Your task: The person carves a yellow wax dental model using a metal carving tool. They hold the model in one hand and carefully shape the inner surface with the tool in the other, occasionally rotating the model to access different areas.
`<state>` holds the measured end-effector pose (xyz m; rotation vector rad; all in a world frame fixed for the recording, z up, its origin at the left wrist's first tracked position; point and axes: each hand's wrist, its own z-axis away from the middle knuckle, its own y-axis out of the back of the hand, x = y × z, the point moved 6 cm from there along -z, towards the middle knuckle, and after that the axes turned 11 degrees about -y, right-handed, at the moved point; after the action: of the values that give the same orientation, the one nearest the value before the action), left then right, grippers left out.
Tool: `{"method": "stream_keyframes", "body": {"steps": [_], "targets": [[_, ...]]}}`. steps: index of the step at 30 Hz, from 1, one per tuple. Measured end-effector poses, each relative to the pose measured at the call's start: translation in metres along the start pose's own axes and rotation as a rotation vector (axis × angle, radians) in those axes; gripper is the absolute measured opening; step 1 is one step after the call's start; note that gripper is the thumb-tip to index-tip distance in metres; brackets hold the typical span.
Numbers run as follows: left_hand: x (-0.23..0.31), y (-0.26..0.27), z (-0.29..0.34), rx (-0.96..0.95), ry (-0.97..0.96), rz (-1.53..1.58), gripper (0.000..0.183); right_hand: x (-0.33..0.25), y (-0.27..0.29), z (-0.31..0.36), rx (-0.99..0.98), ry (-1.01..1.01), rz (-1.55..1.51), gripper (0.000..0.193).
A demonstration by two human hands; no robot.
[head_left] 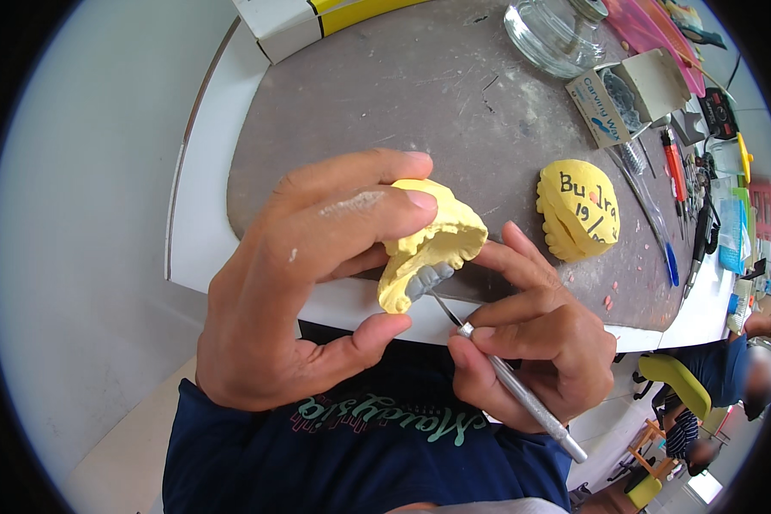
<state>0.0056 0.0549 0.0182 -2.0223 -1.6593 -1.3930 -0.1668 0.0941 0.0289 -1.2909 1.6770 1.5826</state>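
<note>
My left hand (291, 274) grips a yellow plaster dental cast (441, 210) between thumb and fingers, holding it up in front of the table's near edge. Grey wax teeth (428, 279) sit along part of the cast's arch. In my right hand (548, 334) is a slim metal wax carver (522, 390), held like a pen. Its thin tip meets or nearly meets the grey wax; I cannot tell which. My right fingertips reach close to the cast's right side. A second yellow dental cast (579, 210), with handwriting on it, lies on the table to the right.
The brown tabletop (360, 103) has pinkish crumbs at right. Behind stand a glass jar (557, 34) and an open wax box (612, 107). A blue-tipped brush (651, 218), a red cutter (674, 167) and other tools lie along the right. People sit beyond, near a green chair (677, 381).
</note>
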Motion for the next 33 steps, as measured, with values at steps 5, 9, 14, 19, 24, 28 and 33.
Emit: {"method": "stream_keyframes", "body": {"steps": [5,9,14,19,24,28,33], "targets": [[-0.0011,-0.0001,0.0008,0.009,-0.002,0.005,0.072,0.0009,0.0003,-0.0011,-0.003,-0.005,-0.015,0.026],[0.0007,-0.0004,0.0010,-0.012,-0.012,-0.031,0.072,-0.0003,0.0002,-0.0004,0.008,-0.004,-0.009,0.025],[-0.0010,-0.0018,0.0059,0.026,-0.109,-0.068,0.074,0.0026,0.0026,-0.0006,-0.008,-0.029,-0.063,0.022],[0.0041,-0.0030,0.0018,0.038,-0.195,-0.187,0.068,0.0030,0.0017,-0.0010,0.003,-0.017,-0.031,0.019],[0.0075,-0.0032,0.0006,0.051,-0.224,-0.237,0.064,0.0036,0.0027,-0.0002,0.017,-0.030,-0.042,0.019],[0.0051,-0.0044,0.0022,0.067,-0.232,-0.218,0.063,0.0015,0.0019,-0.0016,0.001,-0.026,-0.024,0.019],[0.0059,-0.0037,0.0030,0.062,-0.226,-0.231,0.063,0.0045,0.0016,-0.0006,0.010,-0.041,-0.027,0.020]]}}
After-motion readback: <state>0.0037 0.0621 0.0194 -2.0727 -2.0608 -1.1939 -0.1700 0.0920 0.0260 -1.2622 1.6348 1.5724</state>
